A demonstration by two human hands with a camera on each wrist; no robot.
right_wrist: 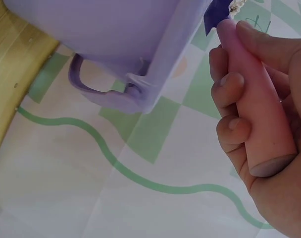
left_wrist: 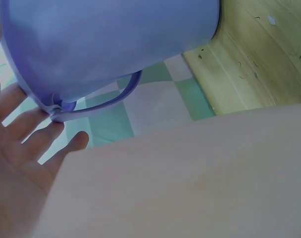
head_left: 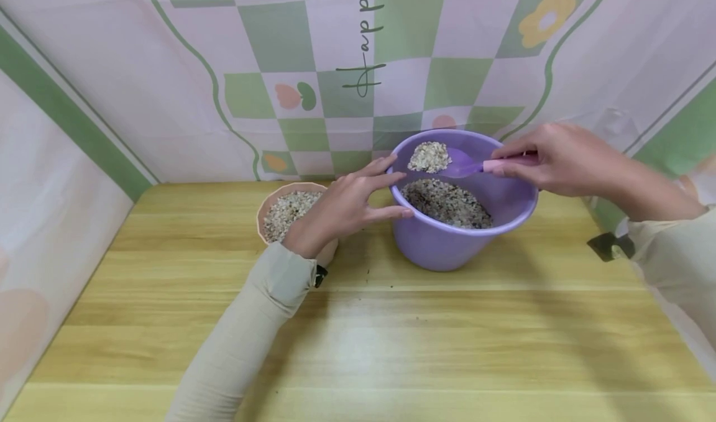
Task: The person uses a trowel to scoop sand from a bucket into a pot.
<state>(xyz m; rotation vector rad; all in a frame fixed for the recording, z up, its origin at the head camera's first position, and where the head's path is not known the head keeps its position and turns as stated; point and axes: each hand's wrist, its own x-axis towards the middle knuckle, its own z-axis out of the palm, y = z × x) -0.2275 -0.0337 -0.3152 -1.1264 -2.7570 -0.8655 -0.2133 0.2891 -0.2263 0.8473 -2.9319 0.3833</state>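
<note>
A purple bucket (head_left: 442,248) stands on the wooden table with a bed of speckled gravel (head_left: 447,204) inside. My right hand (head_left: 576,161) grips the pink handle (right_wrist: 259,104) of a small shovel whose purple blade (head_left: 461,162) carries a heap of pale gravel (head_left: 429,157) over the bucket's opening. In the right wrist view, the fingers wrap round that handle. My left hand (head_left: 355,198) lies at the bucket's left rim, its fingers extended and touching the edge. Left of it, partly hidden by the forearm, a peach scalloped bowl (head_left: 260,214) holds more gravel.
A hanging cloth with green checks (head_left: 403,24) rises right behind the bucket and bowl. Cloth walls close off the left and right sides. A few loose bits lie on the wooden table (head_left: 391,347). The bucket's looped handle (left_wrist: 111,101) hangs at its side.
</note>
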